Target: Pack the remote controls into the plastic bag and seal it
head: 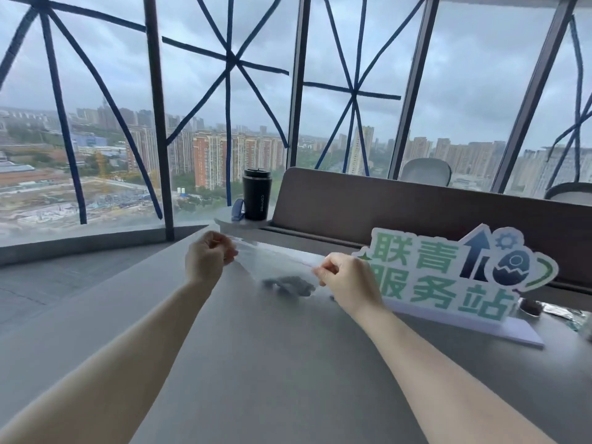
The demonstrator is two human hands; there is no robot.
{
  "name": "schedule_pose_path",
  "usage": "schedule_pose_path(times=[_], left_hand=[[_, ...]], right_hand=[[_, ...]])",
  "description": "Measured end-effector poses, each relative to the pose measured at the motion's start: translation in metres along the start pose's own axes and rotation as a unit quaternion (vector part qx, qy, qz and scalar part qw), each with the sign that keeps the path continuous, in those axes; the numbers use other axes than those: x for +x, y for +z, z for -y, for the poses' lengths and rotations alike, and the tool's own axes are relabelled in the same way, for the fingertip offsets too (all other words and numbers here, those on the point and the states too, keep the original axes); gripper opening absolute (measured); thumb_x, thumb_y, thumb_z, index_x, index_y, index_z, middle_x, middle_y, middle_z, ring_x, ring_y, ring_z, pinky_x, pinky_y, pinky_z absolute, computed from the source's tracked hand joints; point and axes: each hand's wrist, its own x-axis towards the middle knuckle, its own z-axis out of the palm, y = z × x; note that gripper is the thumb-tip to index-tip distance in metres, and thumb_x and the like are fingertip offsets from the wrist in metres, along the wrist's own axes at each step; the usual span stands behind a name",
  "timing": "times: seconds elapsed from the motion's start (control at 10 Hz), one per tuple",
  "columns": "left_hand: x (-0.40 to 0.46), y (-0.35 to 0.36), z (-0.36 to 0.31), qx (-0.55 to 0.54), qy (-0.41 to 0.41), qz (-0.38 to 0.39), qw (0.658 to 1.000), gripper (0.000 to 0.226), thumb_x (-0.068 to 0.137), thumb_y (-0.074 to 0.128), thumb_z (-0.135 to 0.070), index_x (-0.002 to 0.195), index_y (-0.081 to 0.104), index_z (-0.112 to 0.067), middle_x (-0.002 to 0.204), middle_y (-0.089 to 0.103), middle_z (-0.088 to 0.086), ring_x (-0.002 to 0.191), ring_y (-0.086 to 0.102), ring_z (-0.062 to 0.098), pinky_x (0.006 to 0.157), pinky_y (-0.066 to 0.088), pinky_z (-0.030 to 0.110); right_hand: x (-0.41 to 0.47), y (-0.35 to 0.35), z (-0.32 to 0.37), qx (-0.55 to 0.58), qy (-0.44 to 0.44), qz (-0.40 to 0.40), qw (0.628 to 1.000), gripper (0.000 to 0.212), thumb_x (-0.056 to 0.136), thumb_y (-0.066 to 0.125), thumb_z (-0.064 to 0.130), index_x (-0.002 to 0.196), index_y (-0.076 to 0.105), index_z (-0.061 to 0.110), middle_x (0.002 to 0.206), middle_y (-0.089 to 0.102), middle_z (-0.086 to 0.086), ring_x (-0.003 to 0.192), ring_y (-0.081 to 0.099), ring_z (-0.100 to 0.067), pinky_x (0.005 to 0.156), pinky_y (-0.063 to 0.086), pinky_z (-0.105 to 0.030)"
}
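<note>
A clear plastic bag (275,262) hangs just above the grey table (256,363), stretched between both hands. My left hand (208,259) pinches its top edge at the left end. My right hand (344,278) pinches the same edge at the right end. Through the plastic I see dark grey shapes (290,285) low in the bag, blurred; they look like the remote controls, but I cannot tell how many.
A white sign with green characters (448,283) stands on the table right of my right hand. A black tumbler (257,193) sits on a small ledge beyond the bag. A brown desk divider (416,213) runs behind, with windows beyond it.
</note>
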Motion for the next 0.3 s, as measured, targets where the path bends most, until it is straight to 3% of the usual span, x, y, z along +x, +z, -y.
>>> schedule_pose_path(times=[0.2, 0.3], left_hand=[[-0.048, -0.028, 0.056, 0.026, -0.045, -0.026, 0.998, 0.010, 0.088, 0.056, -0.004, 0.083, 0.064, -0.008, 0.074, 0.064, 0.015, 0.071, 0.063, 0.031, 0.080, 0.055, 0.046], [-0.074, -0.054, 0.074, 0.088, -0.064, -0.052, 0.993, 0.016, 0.085, 0.056, -0.014, 0.096, 0.066, -0.021, 0.080, 0.069, 0.005, 0.080, 0.066, 0.034, 0.080, 0.054, 0.049]], right_hand=[[-0.059, 0.021, -0.010, 0.049, 0.056, 0.187, 0.980, 0.017, 0.088, 0.066, 0.033, 0.077, 0.071, 0.021, 0.074, 0.076, 0.002, 0.036, 0.048, -0.004, 0.056, 0.051, -0.029], [-0.079, -0.002, -0.012, 0.125, 0.075, 0.111, 0.983, 0.019, 0.093, 0.062, 0.027, 0.078, 0.072, 0.022, 0.073, 0.076, 0.003, 0.036, 0.049, -0.006, 0.051, 0.048, -0.028]])
